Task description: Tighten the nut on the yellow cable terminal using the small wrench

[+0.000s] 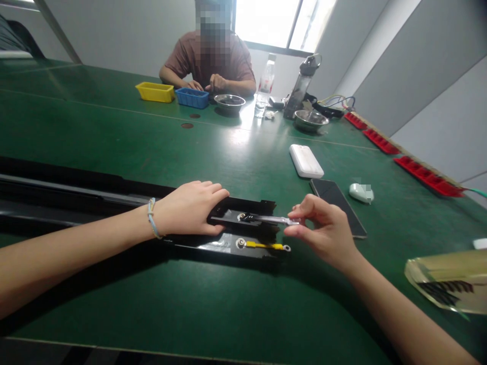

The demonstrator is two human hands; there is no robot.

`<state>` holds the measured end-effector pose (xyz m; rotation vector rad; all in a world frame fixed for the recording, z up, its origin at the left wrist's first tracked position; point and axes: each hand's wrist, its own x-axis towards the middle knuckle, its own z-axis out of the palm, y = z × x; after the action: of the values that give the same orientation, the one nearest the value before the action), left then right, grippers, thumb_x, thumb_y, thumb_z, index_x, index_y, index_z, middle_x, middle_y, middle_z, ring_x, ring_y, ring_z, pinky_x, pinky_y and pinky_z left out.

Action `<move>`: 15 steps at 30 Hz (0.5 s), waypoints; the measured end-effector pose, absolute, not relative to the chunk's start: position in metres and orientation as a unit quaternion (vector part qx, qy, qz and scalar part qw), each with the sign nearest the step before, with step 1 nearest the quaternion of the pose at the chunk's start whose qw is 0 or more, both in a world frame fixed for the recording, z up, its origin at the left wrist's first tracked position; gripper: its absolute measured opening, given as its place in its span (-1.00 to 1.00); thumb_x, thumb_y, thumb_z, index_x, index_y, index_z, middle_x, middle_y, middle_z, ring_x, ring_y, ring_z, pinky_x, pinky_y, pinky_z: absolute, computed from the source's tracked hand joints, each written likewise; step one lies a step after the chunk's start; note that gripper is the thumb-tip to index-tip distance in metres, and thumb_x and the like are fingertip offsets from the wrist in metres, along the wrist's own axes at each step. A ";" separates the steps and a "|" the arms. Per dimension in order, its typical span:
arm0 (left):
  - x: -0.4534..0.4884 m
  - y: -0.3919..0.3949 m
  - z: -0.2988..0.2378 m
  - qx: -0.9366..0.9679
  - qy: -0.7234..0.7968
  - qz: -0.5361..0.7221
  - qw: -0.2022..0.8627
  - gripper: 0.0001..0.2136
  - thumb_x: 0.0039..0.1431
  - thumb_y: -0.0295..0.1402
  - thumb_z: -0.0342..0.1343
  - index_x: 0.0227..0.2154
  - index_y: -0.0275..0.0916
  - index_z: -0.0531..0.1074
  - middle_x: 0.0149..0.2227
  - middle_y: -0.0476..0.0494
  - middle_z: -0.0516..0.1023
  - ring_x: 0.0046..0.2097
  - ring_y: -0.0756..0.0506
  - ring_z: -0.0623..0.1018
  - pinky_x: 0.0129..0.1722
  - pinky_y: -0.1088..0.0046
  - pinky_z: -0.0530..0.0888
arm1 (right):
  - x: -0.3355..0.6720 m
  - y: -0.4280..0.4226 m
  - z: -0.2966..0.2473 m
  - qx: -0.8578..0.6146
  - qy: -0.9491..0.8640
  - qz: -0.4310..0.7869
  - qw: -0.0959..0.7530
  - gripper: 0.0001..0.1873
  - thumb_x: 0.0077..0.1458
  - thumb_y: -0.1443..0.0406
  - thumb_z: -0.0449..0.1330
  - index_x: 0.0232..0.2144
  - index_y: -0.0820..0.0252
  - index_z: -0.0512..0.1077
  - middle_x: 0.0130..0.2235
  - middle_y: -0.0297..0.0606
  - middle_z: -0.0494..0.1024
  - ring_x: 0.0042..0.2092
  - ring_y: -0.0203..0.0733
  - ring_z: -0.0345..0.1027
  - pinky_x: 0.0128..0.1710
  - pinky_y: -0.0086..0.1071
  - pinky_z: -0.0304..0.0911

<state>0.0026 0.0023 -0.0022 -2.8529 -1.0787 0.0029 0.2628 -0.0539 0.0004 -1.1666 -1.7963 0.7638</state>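
My left hand [194,209], a blue-and-white band at its wrist, is wrapped over the end of a long black metal channel [125,195] that lies on the green table. Between the thumb and fingers of my right hand [321,223] is the end of a slim silver wrench [268,219]. Its far head sits at a bolt [242,217] in the upper channel. In the lower channel, a yellow wire [266,245] with ring terminals is fastened by a bolt [240,243]; the wire's free ring sticks out past the channel's end.
Right of my hands lie a dark phone [342,208], a white power bank [306,161] and a pale case [360,192]. A yellowish container [449,263] stands at right. Across the table [228,314] sits another person [213,66], behind yellow [155,93] and blue trays [192,98].
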 end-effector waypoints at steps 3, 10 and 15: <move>0.002 0.002 -0.002 -0.935 -0.353 0.002 0.045 -0.51 0.00 -0.04 0.07 -0.09 -0.28 0.33 -0.24 -0.17 0.47 -0.25 -0.15 0.46 -0.24 0.32 0.39 | 0.263 -0.055 0.000 -0.457 -0.723 0.302 0.420 -0.68 -0.16 0.11 0.37 -0.58 0.12 0.33 -0.63 -0.39 0.37 -0.57 -0.31 0.20 -0.57 -0.40 0.15; 0.003 0.002 -0.002 -0.933 -0.356 0.005 0.044 -0.52 0.01 -0.03 0.05 -0.08 -0.26 0.32 -0.23 -0.17 0.47 -0.24 -0.15 0.46 -0.23 0.33 0.38 | 0.267 -0.049 0.003 -0.492 -0.700 0.294 0.427 -0.73 -0.17 0.14 0.37 -0.55 0.14 0.38 -0.62 -0.38 0.39 -0.57 -0.31 0.21 -0.58 -0.41 0.13; 0.003 0.002 -0.002 -0.933 -0.357 0.007 0.045 -0.52 0.01 -0.03 0.06 -0.09 -0.26 0.33 -0.24 -0.17 0.47 -0.24 -0.16 0.47 -0.23 0.32 0.39 | 0.273 -0.040 0.000 -0.510 -0.665 0.319 0.443 -0.80 -0.16 0.23 0.34 -0.50 0.17 0.41 -0.61 -0.41 0.38 -0.61 -0.38 0.13 -0.63 -0.45 0.02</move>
<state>0.0030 0.0018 -0.0017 -2.8492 -1.0907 0.0215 0.2725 -0.0404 -0.0003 -1.2643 -1.6487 0.7916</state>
